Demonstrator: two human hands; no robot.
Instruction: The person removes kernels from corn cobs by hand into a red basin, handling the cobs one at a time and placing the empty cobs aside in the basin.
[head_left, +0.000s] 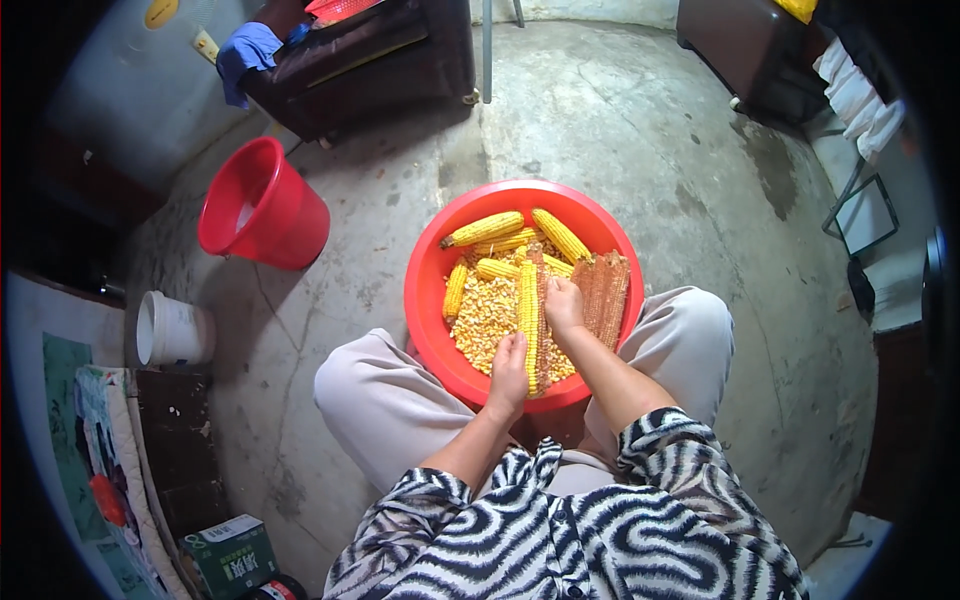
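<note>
Between my knees is a round red plastic basin (426, 360) with loose corn kernels (480, 322) in it. My left hand (510, 371) grips a yellow ear of corn (529, 300), held lengthwise above the kernels. Pressed along its right side is a stripped reddish corn cob (541, 330), which my right hand (564, 304) holds. Several bare cobs (606, 292) lie side by side at the basin's right. Whole ears, such as a yellow ear (487, 228) and another ear (561, 235), rest along the far side. The fingertips of both hands are partly hidden.
A red bucket (300, 217) stands on the concrete floor (360, 300) at the left, with a white bucket (180, 330) nearer me. Beyond are a dark armchair (367, 67) and a brown seat (742, 52). A green box (229, 559) sits at lower left.
</note>
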